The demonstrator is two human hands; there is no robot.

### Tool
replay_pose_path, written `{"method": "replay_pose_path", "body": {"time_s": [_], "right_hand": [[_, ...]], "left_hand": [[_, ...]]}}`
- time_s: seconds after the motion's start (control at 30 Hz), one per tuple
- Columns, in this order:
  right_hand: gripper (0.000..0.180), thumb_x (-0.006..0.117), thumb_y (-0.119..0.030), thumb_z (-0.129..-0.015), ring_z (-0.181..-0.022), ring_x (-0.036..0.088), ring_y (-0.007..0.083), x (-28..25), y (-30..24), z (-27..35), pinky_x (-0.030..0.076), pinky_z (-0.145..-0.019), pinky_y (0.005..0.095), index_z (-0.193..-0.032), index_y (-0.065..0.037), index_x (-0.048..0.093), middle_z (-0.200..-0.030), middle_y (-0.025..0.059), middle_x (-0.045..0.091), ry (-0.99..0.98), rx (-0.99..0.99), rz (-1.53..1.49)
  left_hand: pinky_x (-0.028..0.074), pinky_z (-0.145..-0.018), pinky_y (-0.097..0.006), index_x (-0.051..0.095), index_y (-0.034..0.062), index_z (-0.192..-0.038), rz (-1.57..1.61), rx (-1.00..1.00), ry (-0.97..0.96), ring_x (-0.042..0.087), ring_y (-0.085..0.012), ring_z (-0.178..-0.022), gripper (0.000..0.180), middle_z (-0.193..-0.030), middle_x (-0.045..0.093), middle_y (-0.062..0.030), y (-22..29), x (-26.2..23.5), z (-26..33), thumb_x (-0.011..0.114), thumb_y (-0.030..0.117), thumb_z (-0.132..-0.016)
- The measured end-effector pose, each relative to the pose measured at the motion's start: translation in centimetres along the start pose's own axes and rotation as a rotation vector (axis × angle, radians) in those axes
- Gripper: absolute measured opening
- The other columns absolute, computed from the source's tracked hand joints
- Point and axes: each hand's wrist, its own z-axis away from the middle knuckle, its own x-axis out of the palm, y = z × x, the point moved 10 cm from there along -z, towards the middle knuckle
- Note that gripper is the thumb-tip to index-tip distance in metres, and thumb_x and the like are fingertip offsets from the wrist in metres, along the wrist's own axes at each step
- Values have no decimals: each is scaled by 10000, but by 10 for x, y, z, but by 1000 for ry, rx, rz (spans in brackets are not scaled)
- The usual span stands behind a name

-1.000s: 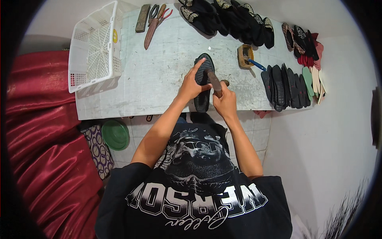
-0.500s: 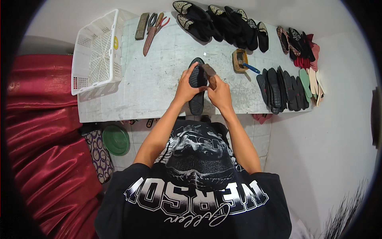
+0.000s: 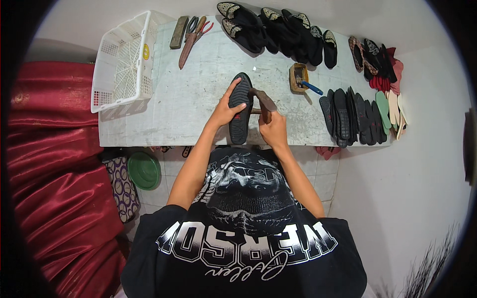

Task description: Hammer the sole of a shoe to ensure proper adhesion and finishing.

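A black shoe [image 3: 240, 126] lies sole up near the table's front edge, its ridged sole facing me. My left hand [image 3: 226, 110] grips it, with fingers along its left side and the thumb across the sole. To the right of the shoe, my right hand [image 3: 273, 130] is closed round the wooden handle of a hammer [image 3: 265, 100]. The dark hammer head is tilted beside the shoe's right edge; whether it touches the shoe I cannot tell.
Black shoes [image 3: 288, 32] line the back, and several black soles [image 3: 343, 114] stand at the right. A glue container [image 3: 299, 84] holds a blue-handled brush [image 3: 312, 87]. A white basket [image 3: 149, 54], whetstone [image 3: 179, 34], sheathed knife [image 3: 187, 51] and red-handled pliers [image 3: 202, 29] lie left.
My right hand has drawn the hammer down and to the right, off the shoe. My left thumb now lies across the sole, and more of the sole shows.
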Motion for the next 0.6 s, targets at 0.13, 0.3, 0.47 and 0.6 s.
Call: {"method": "replay_pose_path", "body": {"time_s": [0.13, 0.3, 0.47, 0.6], "right_hand": [[198, 652, -39, -843, -789, 662, 528, 4, 0, 6, 508, -670, 533, -1032, -4, 607, -768, 282, 664, -19, 54, -18], [170, 648, -37, -845, -796, 657, 534, 7, 3, 11, 502, -667, 553, -1002, -12, 589, -756, 290, 652, -5, 71, -2], [158, 648, -38, -845, -807, 661, 530, 10, 9, 11, 506, -685, 556, -985, -17, 578, -771, 286, 658, -37, 80, 60], [165, 650, -36, -841, -809, 669, 525, 10, 4, 14, 509, -691, 557, -988, -18, 578, -769, 280, 661, -4, 74, 1]], "left_hand": [[432, -1162, -360, 391, 232, -1658, 72, -44, -12, 555, -233, -1359, 854, -1542, 542, -116, 5, 0, -1, 741, -11, -918], [420, -1171, -349, 423, 192, -1643, 122, -46, -4, 562, -220, -1353, 845, -1534, 550, -99, 4, -2, -5, 730, -60, -897], [439, -1149, -340, 425, 187, -1645, 137, -46, -6, 590, -208, -1312, 835, -1503, 577, -94, 9, -5, -15, 729, -57, -906], [462, -1120, -333, 410, 185, -1655, 179, -52, -12, 606, -190, -1265, 819, -1478, 589, -81, 14, -6, -25, 721, -44, -933]]}}
